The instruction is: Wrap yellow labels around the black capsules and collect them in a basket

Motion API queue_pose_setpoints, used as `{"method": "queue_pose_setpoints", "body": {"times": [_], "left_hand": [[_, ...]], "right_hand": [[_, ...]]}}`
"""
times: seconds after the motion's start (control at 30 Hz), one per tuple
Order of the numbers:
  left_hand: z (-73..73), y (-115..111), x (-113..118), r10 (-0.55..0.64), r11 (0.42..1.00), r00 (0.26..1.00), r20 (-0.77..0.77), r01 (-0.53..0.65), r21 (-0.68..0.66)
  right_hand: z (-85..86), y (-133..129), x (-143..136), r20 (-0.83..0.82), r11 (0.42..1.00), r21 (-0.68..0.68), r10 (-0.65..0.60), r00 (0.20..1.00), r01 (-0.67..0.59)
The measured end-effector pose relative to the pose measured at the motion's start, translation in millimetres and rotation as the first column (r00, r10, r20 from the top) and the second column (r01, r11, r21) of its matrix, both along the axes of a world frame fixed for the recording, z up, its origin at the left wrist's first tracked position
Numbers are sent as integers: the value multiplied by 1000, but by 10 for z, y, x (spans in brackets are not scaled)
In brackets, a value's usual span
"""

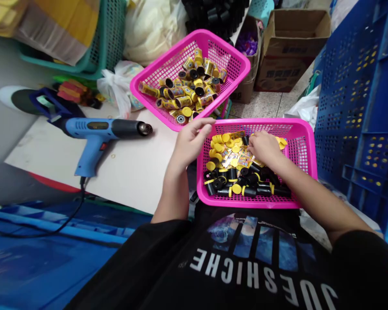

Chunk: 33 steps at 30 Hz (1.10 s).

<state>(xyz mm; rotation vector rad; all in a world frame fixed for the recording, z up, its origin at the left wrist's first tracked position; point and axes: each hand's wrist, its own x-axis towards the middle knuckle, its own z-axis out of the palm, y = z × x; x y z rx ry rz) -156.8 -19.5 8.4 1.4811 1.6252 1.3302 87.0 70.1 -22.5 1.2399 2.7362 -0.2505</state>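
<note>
Near a pale table (pixel 132 181), a far pink basket (pixel 224 51) holds gold-labelled tubes (pixel 184 102); a near pink basket (pixel 200 181) holds black tubes (pixel 233 174) and smaller yellow caps (pixel 217 147). The left hand (pixel 192 140) bends loosely by the near basket's rim; the right hand (pixel 261 146) reaches inside among the caps. I cannot tell whether either grips anything.

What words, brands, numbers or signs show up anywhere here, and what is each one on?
"JUESHICHE": large pale letters, upside down in this view, on the black shirt; its smaller print is too small to read.
Box: printed characters, too blurred to read.
Heat gun: small marking, unreadable.
Tubes and wrappers: printed, too small to read.
</note>
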Motion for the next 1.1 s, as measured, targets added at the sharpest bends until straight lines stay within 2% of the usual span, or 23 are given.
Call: {"method": "queue_pose_setpoints", "body": {"times": [0.07,0.17,0.27,0.33,0.4,0.47,0.5,0.53,0.57,0.6,0.67,0.73,0.8,0.9,1.0,1.03,1.1], "left_hand": [[-35,-84,156,-13,999,999,48,16,-44],[-72,-108,342,-13,997,996,93,20,-74],[-94,-56,549,-60,991,987,146,76,-108],[-98,-18,664,-113,986,968,224,137,-99],[-90,0,713,-134,982,938,319,170,-87],[-71,-5,683,-103,984,912,396,152,-94],[-61,-15,645,-73,986,902,425,128,-103],[-53,-26,598,-38,990,894,446,95,-107],[-48,-36,548,-2,992,887,462,58,-108],[-47,-45,500,32,994,879,477,23,-109],[-59,-54,426,76,993,868,491,-23,-114],[-82,-55,398,108,991,862,495,-53,-124],[-106,-61,408,143,987,855,499,-83,-141],[-140,-87,440,171,981,852,495,-104,-161],[-166,-115,440,182,980,849,496,-115,-163],[-167,-125,436,189,978,843,503,-118,-172],[-153,-150,434,201,973,834,513,-108,-206]], "right_hand": [[7,57,52,-18,1000,-12,-11,1000,10],[146,99,128,-85,993,-106,-51,995,41],[355,63,144,-292,969,-248,-50,955,-25],[467,18,121,-470,954,-290,-73,880,-76],[517,-22,84,-607,916,-389,-176,775,-97],[496,-61,49,-675,837,-530,-320,665,-137],[463,-88,34,-683,803,-576,-368,631,-156],[418,-125,20,-672,788,-595,-380,636,-157],[367,-176,6,-640,795,-589,-347,686,-148],[311,-241,-10,-583,816,-560,-263,769,-145],[199,-403,-51,-390,866,-457,9,921,-202],[104,-571,-107,-189,877,-378,240,952,-296],[41,-691,-161,-77,877,-363,308,948,-314],[7,-734,-175,-97,870,-413,251,963,-269],[11,-640,-66,-315,856,-470,64,947,-214],[21,-595,-8,-403,839,-510,-38,914,-190],[66,-508,117,-553,762,-623,-272,788,-174]]}}
